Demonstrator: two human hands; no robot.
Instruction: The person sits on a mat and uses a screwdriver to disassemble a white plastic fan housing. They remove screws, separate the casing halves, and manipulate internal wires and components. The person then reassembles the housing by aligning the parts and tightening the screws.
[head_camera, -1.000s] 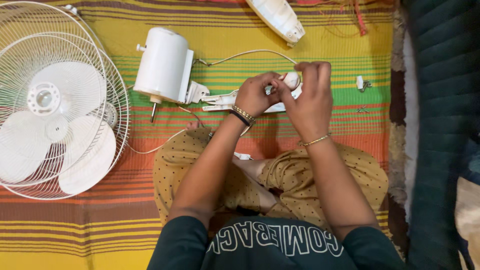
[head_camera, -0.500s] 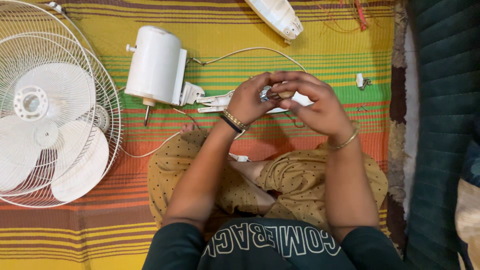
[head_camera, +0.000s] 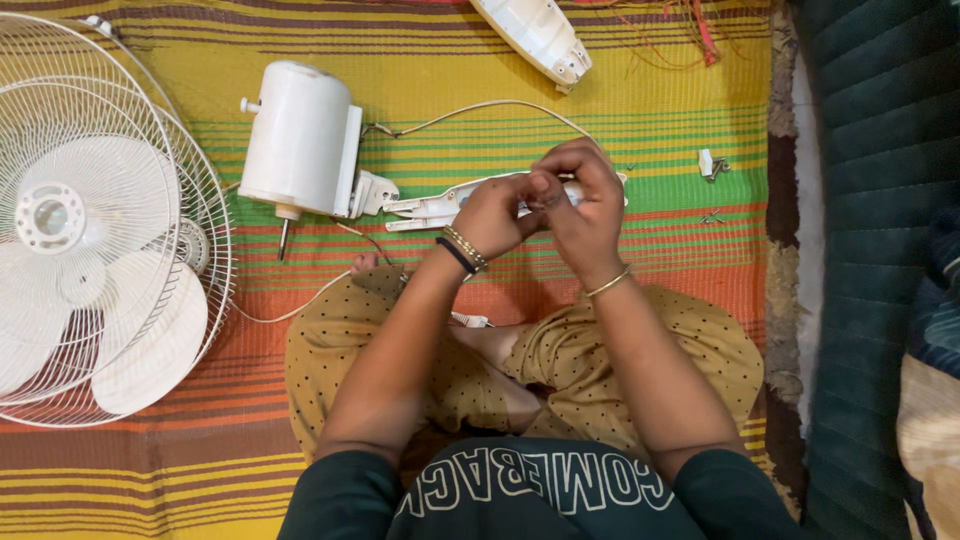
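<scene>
Both hands' fingers (head_camera: 545, 185) pinch together on the flat white fan neck piece (head_camera: 440, 207), hiding its end.

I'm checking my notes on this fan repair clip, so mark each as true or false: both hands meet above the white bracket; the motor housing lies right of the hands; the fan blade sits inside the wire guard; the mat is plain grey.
1. The left hand and right hand meet above the white bracket. True.
2. The white motor housing lies right of the hands. False: it lies left.
3. The fan blade sits inside the wire guard. True.
4. The mat is plain grey. False: it is striped yellow, green, orange.
</scene>
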